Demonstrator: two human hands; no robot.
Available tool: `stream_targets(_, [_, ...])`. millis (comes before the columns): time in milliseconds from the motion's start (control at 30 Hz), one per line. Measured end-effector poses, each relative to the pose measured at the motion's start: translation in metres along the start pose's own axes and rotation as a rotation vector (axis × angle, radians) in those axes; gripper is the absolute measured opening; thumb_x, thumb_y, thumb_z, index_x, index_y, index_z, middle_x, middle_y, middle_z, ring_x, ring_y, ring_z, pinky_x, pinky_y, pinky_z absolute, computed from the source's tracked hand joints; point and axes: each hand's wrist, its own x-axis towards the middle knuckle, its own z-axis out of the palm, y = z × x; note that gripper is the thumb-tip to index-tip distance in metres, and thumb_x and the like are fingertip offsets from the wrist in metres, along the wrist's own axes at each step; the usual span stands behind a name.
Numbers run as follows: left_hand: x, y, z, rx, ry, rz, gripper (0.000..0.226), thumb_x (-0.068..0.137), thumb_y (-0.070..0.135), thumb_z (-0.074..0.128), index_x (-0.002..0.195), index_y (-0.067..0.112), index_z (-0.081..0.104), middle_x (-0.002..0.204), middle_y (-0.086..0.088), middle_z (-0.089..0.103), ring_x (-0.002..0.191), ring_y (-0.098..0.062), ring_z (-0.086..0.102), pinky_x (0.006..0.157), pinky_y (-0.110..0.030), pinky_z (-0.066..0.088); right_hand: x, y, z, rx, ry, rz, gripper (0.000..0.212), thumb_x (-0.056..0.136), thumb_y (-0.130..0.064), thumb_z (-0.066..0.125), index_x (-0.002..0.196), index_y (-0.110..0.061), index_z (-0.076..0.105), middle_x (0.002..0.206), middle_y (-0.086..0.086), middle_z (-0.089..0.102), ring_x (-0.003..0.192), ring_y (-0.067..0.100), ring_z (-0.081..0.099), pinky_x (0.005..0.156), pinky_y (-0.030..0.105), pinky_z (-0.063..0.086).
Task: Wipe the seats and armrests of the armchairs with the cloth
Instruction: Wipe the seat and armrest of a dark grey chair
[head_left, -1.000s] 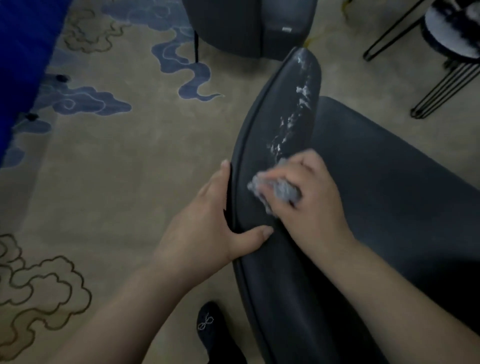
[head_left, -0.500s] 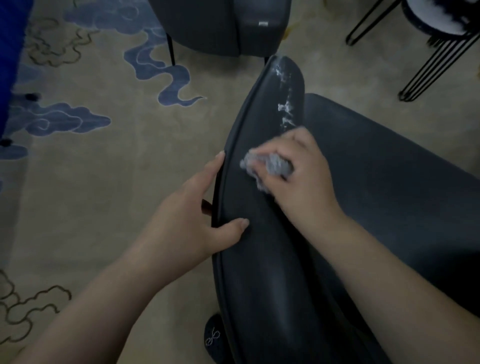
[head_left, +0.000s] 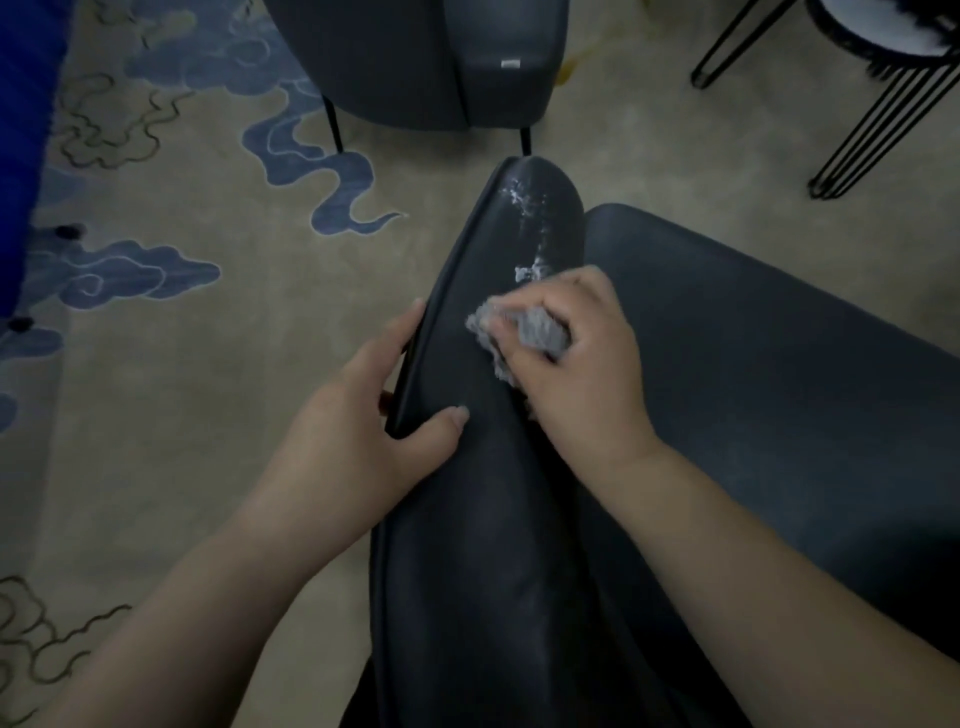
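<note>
The step in hand looks like wiping the armrest (head_left: 498, 415) of the near armchair, the dark padded rail running from the bottom of the view up toward the carpet's middle. The right hand (head_left: 576, 364) has its fingers curled round a bunched grey cloth (head_left: 524, 332) and presses it down on the top of the armrest, about halfway along its length. The left hand (head_left: 374, 415) steadies the same armrest from its outer edge: fingers lie straight down the outside face and the thumb rests flat across the top, so it is open and bracing, not gripping anything loose.

Just beyond the cloth, toward the far tip of the armrest, a trail of white smears (head_left: 524, 223) is not yet wiped. The stretch nearer the person looks plain and dark. The seat (head_left: 753, 374) lies to the right of the armrest; whether it has been wiped cannot be told.

By my reading the next move calls for pushing the cloth forward along the top of the rail over those white marks to the rounded end, keeping pressure even so residue lifts and does not spread. A second armchair (head_left: 415, 62) stands on the carpet (head_left: 208, 364) farther off
</note>
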Motion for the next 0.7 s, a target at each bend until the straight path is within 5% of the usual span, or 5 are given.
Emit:
stream_targets(167, [0.021, 0.011, 0.012, 0.032, 0.089, -0.034, 0.067, 0.077, 0.043, 0.058, 0.141, 0.046, 0.037, 0.103, 0.04, 0.058, 0.091, 0.024, 0.054, 0.069, 0.003, 0.039, -0.016, 0.0, -0.008, 0.122, 0.036, 0.07, 0.007, 0.084, -0.02, 0.07, 0.089, -0.024, 0.067, 0.094, 0.002, 0.056, 0.09, 0.004, 0.056, 0.082, 0.009, 0.039])
stream_targets(300, [0.024, 0.02, 0.027, 0.149, 0.139, -0.048, 0.061, 0.083, 0.046, 0.043, 0.142, 0.042, 0.031, 0.12, 0.023, 0.058, 0.105, 0.001, 0.057, 0.078, -0.021, 0.046, 0.015, -0.001, -0.003, 0.117, 0.187, 0.079, 0.006, 0.087, -0.023, 0.068, 0.093, -0.023, 0.068, 0.101, 0.004, 0.054, 0.093, 0.002, 0.055, 0.086, 0.01, 0.04])
stream_targets(367, [0.023, 0.021, 0.028, 0.189, 0.171, -0.04, 0.063, 0.081, 0.049, 0.041, 0.143, 0.041, 0.028, 0.131, 0.014, 0.056, 0.111, -0.011, 0.057, 0.083, -0.034, 0.047, 0.029, 0.0, 0.005, 0.079, 0.139, 0.027, 0.013, 0.084, -0.021, 0.071, 0.097, -0.019, 0.071, 0.101, 0.003, 0.05, 0.095, 0.008, 0.054, 0.089, 0.016, 0.042])
stream_targets(600, [0.022, 0.022, 0.027, 0.128, 0.165, -0.104, 0.059, 0.079, 0.051, 0.044, 0.136, 0.05, 0.03, 0.119, 0.021, 0.059, 0.097, -0.008, 0.06, 0.074, -0.033, 0.047, 0.015, 0.017, -0.003, 0.172, 0.248, 0.295, 0.01, 0.086, -0.015, 0.068, 0.092, -0.023, 0.069, 0.105, 0.007, 0.056, 0.093, -0.002, 0.055, 0.084, 0.005, 0.038])
stream_targets(700, [0.021, 0.023, 0.028, 0.161, 0.175, -0.111, 0.059, 0.078, 0.05, 0.043, 0.135, 0.049, 0.03, 0.117, 0.015, 0.062, 0.096, -0.018, 0.061, 0.073, -0.033, 0.041, 0.039, 0.002, 0.007, 0.137, 0.263, 0.143, 0.01, 0.085, -0.022, 0.069, 0.095, -0.023, 0.07, 0.102, 0.006, 0.055, 0.095, 0.005, 0.056, 0.087, 0.01, 0.04])
